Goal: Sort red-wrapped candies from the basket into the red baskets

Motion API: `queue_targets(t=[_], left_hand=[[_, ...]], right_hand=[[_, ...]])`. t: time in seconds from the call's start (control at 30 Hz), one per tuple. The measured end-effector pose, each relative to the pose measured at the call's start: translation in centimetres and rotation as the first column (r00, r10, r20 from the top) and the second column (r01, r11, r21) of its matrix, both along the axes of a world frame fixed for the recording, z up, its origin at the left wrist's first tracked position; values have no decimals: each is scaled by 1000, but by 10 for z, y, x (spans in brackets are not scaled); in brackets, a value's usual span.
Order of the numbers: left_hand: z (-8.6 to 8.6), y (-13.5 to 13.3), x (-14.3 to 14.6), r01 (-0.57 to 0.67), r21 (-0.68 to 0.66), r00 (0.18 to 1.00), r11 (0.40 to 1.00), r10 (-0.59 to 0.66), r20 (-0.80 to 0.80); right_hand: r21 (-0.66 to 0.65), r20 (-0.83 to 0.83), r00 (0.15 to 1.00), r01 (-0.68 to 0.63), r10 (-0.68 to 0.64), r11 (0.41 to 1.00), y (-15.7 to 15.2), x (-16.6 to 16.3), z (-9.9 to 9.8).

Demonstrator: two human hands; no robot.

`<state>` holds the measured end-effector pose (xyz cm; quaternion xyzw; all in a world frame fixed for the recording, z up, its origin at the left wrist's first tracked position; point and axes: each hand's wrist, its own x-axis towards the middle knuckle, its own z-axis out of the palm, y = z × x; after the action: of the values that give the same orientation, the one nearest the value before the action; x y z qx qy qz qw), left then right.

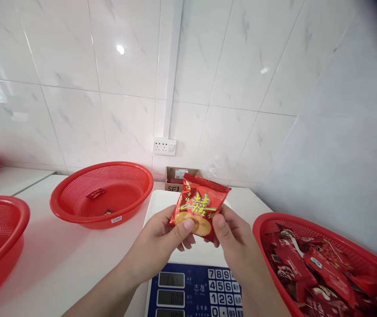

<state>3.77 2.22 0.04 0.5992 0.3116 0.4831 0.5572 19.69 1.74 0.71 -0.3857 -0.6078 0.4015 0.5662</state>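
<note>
While red baskets flank the scale point(188, 246) and leave bare table between, the left hand point(162, 242) and right hand point(237, 242) pinch a red packet point(199, 204) above it by its lower corners, upright, leaning slightly right.

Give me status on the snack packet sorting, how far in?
Early. Done: only two small packets lie in the middle red basket. In hand: left hand and right hand pinch one red biscuit packet above the scale; its display is too blurred to read. Left: the right basket is full of packets; the left basket shows nothing inside.
</note>
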Motion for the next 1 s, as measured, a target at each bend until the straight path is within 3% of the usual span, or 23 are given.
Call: queue_targets(t=[0.1, 0.4, 0.63, 0.8, 1.0], left_hand=[[-1, 2, 1, -47, 15, 999, 999, 46, 23], [0, -2, 3, 15, 18, 999, 1000, -16, 28], [-2, -1, 5, -37, 8, 995, 999, 36, 92], [-3, 1, 5, -10, 4, 997, 1000, 10, 71], [-5, 1, 5, 43, 49, 995, 998, -47, 84]], right_hand=[[-44, 47, 996, -79, 81, 996, -1, -2, 1], [-26, 122, 988, -92, 95, 995, 3, 3, 1], [-74, 48, 988, -142, 146, 987, -5, -1, 5], [-73, 87, 988, -119, 126, 990, -3, 0, 4], [-16, 162, 967, -196, 196, 980, 1, 4, 2]])
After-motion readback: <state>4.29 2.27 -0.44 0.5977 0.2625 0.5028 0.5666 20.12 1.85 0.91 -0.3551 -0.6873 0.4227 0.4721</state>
